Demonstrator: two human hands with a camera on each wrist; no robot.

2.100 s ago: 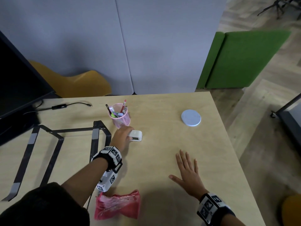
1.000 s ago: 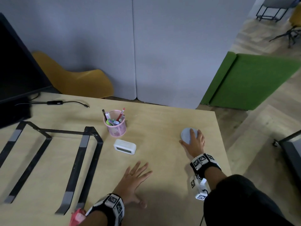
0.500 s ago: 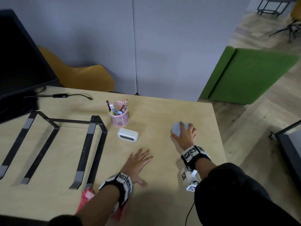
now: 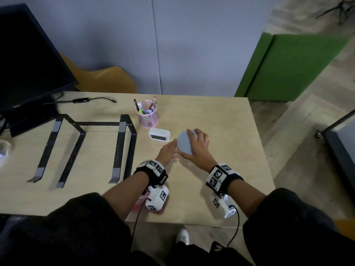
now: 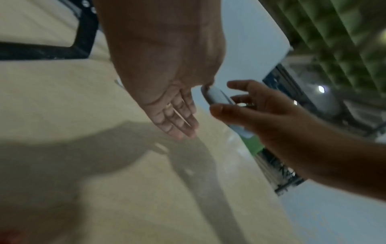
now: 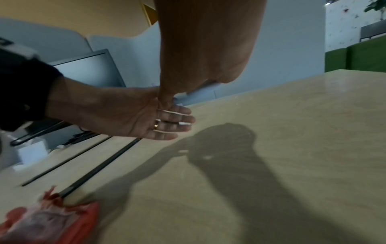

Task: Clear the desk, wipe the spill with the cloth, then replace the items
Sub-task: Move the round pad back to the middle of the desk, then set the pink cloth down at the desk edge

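Since 0.5 s ago: right hand [image 4: 198, 148] has lifted the disc [image 4: 184, 143] off the bench [image 4: 226, 175] and tilted it on edge; left hand [image 4: 167, 152] has come off the bench surface and moved up beside it.

Right hand grips the disc, thumb at near edge, fingers curled over far rim. Left hand is flat, fingers straight, palm up, just beside/under the disc's lower edge; holds nothing. Contact btwn left fingers and disc: can't tell.

Clock [image 4: 159, 134] and pen cup [image 4: 148, 116] stand just left of the hands. Cloth [image 6: 48, 221] lies at near bench edge, mostly hidden under left wrist in head view.

Risks, judged:
- Grip is on rim only, disc tilted: may slip during handover if right lets go before left closes.
- Left elbow/wrist sits over cloth; pull-back may drag it off the edge.
- Clock is near; a sweep left could knock it.
- Spill not visible; location unconfirmed.
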